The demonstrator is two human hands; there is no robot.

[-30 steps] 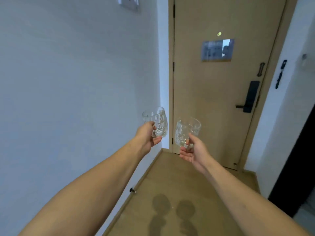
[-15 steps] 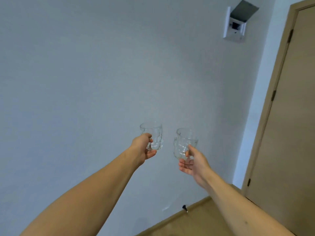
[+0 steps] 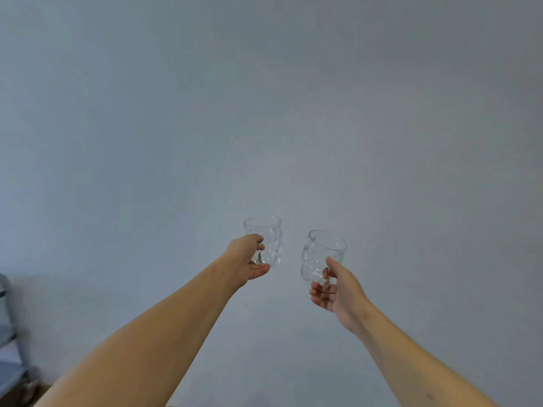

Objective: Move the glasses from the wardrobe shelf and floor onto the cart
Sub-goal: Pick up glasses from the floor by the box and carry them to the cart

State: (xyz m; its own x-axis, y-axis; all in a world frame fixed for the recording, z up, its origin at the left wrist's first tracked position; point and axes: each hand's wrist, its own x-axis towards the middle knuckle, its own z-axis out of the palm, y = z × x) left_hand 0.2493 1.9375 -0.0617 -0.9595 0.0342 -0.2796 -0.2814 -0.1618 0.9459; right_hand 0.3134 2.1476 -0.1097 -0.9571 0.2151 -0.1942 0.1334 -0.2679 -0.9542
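Both arms reach out in front of me, each hand carrying a clear textured glass. My left hand [image 3: 248, 261] grips the left glass [image 3: 271, 245] by its lower half, upright. My right hand [image 3: 335, 290] pinches the right glass [image 3: 318, 257] near its base, and this glass tilts slightly to the left. The two glasses are apart, with a small gap between them. Part of a grey metal cart [image 3: 10, 342] shows at the far left edge. The wardrobe is out of view.
A plain pale grey wall [image 3: 264, 113] fills nearly the whole view right in front of me. A sliver of brown floor [image 3: 17, 399] shows at the bottom left beside the cart's frame.
The view has swung left: the door and the wall fixture have left the frame, and the cart's edge has come in at the left. Both hands still hold their glasses.
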